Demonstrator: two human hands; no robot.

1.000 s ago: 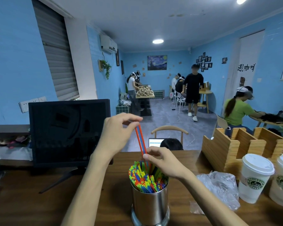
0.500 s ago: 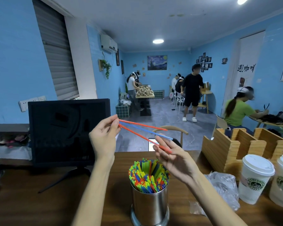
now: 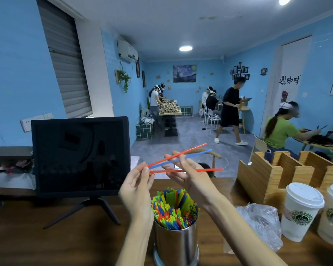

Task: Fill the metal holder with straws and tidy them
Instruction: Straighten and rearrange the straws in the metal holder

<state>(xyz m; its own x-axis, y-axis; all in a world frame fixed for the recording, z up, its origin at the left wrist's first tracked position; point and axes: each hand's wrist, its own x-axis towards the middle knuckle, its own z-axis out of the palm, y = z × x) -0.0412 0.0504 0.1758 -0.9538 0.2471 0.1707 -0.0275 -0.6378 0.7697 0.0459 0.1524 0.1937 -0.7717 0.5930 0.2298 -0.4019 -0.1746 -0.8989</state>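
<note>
A round metal holder (image 3: 176,244) stands on the wooden table in front of me, packed with several upright coloured straws (image 3: 174,209). Above it I hold three loose straws (image 3: 197,155), two red and one blue, lying roughly level and fanned out to the right. My left hand (image 3: 137,187) pinches their left ends between thumb and fingertips. My right hand (image 3: 186,174) is to the right of that, fingers spread among the straws, with one red straw crossing its palm.
A black monitor (image 3: 81,156) on a stand is at the left. A wooden compartment organiser (image 3: 281,173), two lidded paper cups (image 3: 300,212) and a crumpled clear plastic bag (image 3: 261,223) sit at the right. Several people work further back in the room.
The three straws came up out of the holder, tipped from upright to level, and now fan rightward. My left hand has dropped lower and my right hand has shifted up among them.
</note>
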